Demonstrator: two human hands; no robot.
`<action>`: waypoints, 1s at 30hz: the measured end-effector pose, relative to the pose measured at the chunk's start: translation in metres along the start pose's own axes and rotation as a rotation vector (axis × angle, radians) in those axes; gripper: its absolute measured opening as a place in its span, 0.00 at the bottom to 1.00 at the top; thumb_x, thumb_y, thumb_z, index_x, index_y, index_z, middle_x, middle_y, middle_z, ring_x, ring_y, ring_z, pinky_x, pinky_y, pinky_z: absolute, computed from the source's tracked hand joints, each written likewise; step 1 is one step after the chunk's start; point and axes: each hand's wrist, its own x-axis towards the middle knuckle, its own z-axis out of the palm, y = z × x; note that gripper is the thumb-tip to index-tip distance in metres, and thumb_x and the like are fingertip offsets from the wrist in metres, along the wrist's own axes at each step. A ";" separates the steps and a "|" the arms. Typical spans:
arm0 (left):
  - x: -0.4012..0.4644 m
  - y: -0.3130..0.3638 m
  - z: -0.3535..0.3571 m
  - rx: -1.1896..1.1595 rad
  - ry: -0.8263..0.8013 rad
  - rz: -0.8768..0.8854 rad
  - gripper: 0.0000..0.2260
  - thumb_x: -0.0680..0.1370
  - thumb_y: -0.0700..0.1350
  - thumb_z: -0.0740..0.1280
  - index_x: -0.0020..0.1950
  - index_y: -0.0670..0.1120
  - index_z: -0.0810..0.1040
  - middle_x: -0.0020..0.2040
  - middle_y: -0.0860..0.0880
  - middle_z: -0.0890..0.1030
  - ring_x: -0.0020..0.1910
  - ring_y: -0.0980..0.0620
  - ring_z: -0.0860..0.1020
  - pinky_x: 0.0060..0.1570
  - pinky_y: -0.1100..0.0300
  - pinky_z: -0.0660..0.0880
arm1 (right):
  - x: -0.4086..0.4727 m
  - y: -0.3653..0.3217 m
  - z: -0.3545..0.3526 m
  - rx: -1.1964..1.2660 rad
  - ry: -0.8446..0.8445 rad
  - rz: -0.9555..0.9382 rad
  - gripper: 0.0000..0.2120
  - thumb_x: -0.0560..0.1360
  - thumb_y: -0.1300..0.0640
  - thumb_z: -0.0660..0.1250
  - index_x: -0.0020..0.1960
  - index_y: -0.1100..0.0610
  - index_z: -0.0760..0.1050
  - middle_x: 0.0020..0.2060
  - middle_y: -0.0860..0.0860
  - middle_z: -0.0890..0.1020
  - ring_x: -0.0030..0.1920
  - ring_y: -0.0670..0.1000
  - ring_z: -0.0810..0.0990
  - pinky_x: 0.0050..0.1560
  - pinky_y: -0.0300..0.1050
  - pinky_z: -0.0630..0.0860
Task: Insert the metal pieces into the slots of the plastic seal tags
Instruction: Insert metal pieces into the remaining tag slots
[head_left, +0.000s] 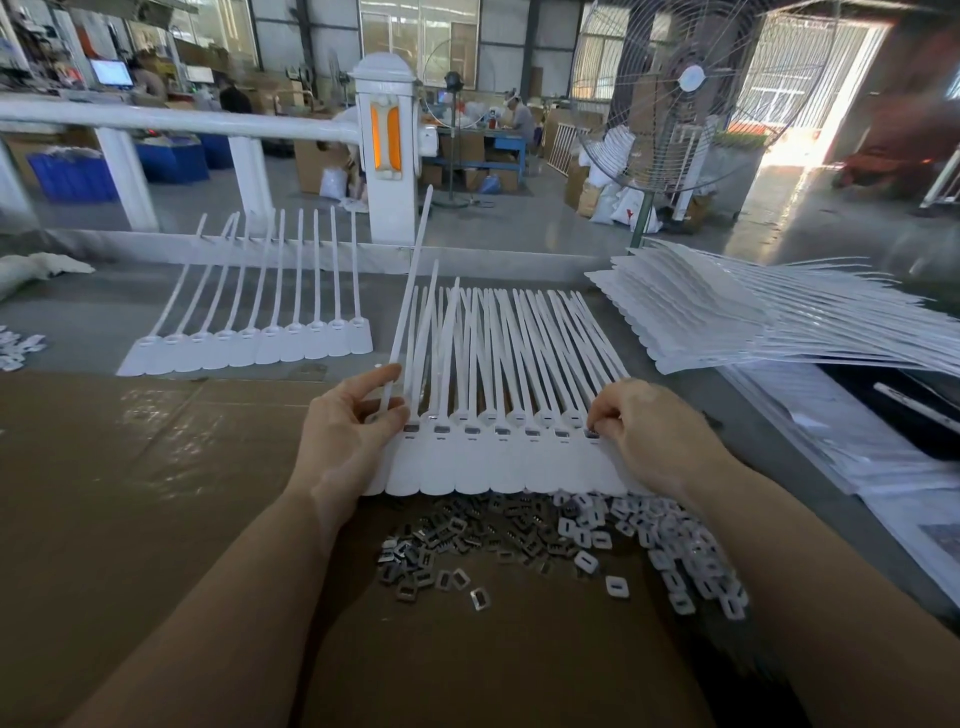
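Head view: tag strip (498, 467) lies flat on cardboard (130, 493) at centre, straps fanning toward 12 o'clock. Left hand (348, 431) grips the strip's 9 o'clock end, thumb and fingers pinching one raised strap (410, 291). Right hand (644, 436) sits at the strip's 3 o'clock end, fingertips curled onto the last slot; whether they pinch a metal piece cannot be told. Slots along the row show dark inserts. Metal pieces (452, 540) are heaped at 6 o'clock of the strip, white caps (675, 551) at 5 o'clock. Second strip (249, 343) at 10 o'clock; stacked strips (727, 317) at 2 o'clock.
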 end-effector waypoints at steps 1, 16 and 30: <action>0.000 0.000 0.000 -0.004 -0.002 -0.002 0.19 0.74 0.36 0.69 0.61 0.55 0.77 0.54 0.47 0.81 0.52 0.50 0.80 0.60 0.46 0.75 | 0.001 0.000 -0.001 -0.013 -0.020 -0.005 0.08 0.78 0.61 0.61 0.47 0.54 0.79 0.48 0.50 0.79 0.48 0.50 0.76 0.50 0.46 0.74; 0.000 0.002 0.001 -0.007 0.009 -0.017 0.19 0.74 0.35 0.69 0.63 0.50 0.77 0.51 0.47 0.82 0.50 0.49 0.80 0.59 0.47 0.75 | -0.009 -0.004 0.001 0.084 0.179 -0.075 0.08 0.76 0.62 0.65 0.45 0.57 0.83 0.45 0.51 0.80 0.44 0.50 0.77 0.47 0.47 0.76; -0.001 0.002 0.001 -0.021 -0.001 -0.031 0.19 0.75 0.35 0.69 0.63 0.50 0.77 0.51 0.45 0.82 0.51 0.48 0.80 0.60 0.46 0.74 | -0.013 0.002 0.005 -0.048 0.095 -0.052 0.17 0.72 0.71 0.62 0.49 0.50 0.78 0.47 0.48 0.74 0.50 0.50 0.73 0.51 0.47 0.73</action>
